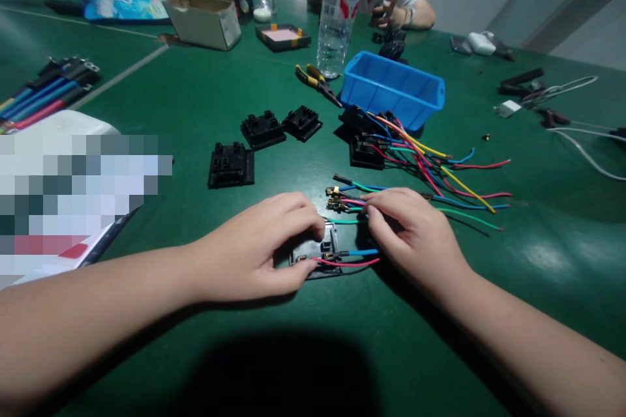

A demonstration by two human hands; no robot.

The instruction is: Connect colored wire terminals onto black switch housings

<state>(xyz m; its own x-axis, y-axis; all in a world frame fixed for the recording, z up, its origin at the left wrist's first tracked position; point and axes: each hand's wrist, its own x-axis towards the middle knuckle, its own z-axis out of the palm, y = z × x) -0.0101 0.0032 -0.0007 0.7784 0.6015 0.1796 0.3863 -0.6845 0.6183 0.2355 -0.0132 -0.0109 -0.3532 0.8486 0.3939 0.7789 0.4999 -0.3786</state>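
My left hand (pixel 271 247) grips a black plastic socket part (pixel 313 250) on the green table, thumb at its near side and fingers over its far side. A blue wire (pixel 364 252) and a red wire (pixel 355 263) run from this part toward the right. My right hand (pixel 415 221) is closed, thumb and forefinger pinched at a small bunch of loose wires with metal terminals (pixel 337 204). Which wire lies between the fingertips is hard to make out. Beyond the hands lie socket parts with coloured wires attached (pixel 366 152).
Several unwired black socket parts (pixel 232 166) lie at the left. Farther back are yellow-handled pliers (pixel 317 81), a blue bin (pixel 391 88), a water bottle (pixel 338 19) and a cardboard box (pixel 208 23). Cables (pixel 552 88) lie at right; another person (pixel 405 3) sits opposite.
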